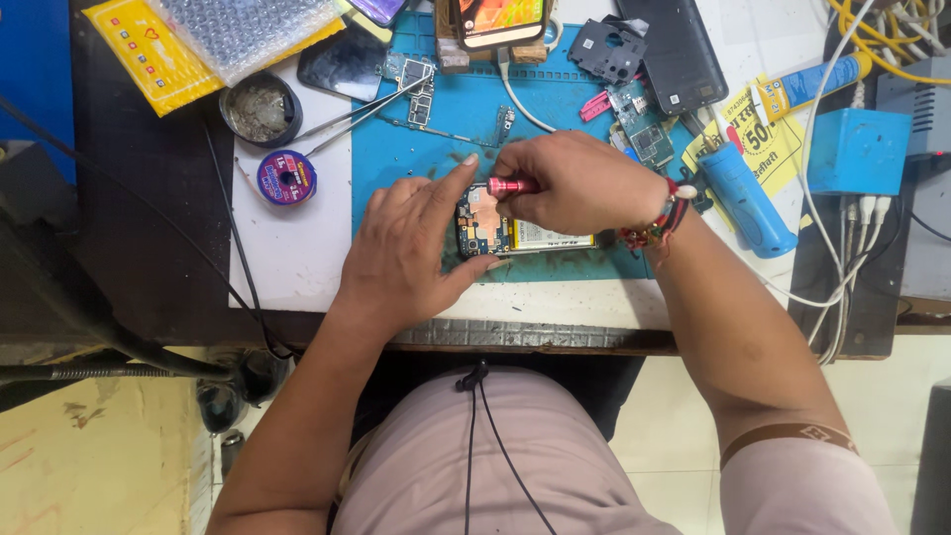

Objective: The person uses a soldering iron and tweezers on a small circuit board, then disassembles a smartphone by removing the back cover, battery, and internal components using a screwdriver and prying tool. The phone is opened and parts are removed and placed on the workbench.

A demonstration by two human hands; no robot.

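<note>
An opened phone (515, 230) with its circuit board and battery exposed lies on a blue work mat (416, 149). My left hand (411, 248) rests on the phone's left end, thumb under its lower edge and forefinger stretched over its top. My right hand (580, 183) is closed around a small red screwdriver (510, 185) whose tip points down at the board. A beaded band circles my right wrist.
Tweezers (362, 114), a loose circuit board (639, 119), a black phone back (674, 45), another phone on a stand (500, 20), a round tin (261, 107), a solder-wick spool (286, 176), a blue tube (748, 198), a blue box (857, 149) and cables crowd the bench.
</note>
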